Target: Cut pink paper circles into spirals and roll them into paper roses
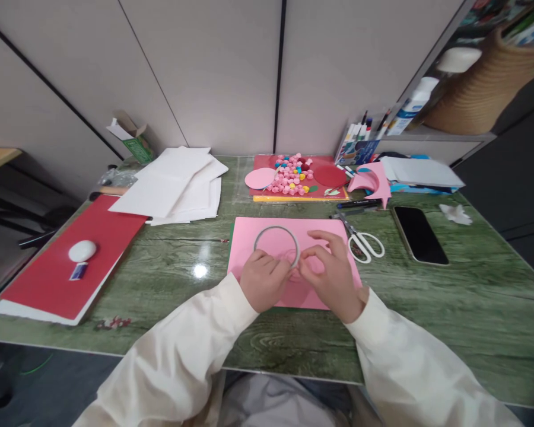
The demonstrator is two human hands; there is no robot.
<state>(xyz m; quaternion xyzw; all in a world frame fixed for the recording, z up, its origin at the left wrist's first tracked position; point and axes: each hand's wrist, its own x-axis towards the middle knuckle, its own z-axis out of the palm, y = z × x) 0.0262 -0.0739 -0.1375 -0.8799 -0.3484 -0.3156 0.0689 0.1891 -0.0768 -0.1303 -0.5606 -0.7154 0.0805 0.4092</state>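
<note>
A thin grey ring, which looks like a narrow roll of tape (276, 228), is tilted up above a pink sheet of paper (242, 237). My left hand (264, 280) is closed around its lower edge, thumb and fingers together. At the ring's right side, my right hand (331, 273) pinches its rim with thumb and forefinger; the other fingers are bent and apart. Whether a loose end lies in that pinch is too small to tell. Just right of the pink sheet lie scissors with white handles (365, 248), their blades pointing away.
At the back, pink paper pieces (289, 178) lie on a red sheet beside a pink disc (260, 178) and a red disc (330, 175). White sheets (173, 178) and a red sheet (80, 225) are left. A phone (420, 234) and a cut pink scrap (374, 181) are right.
</note>
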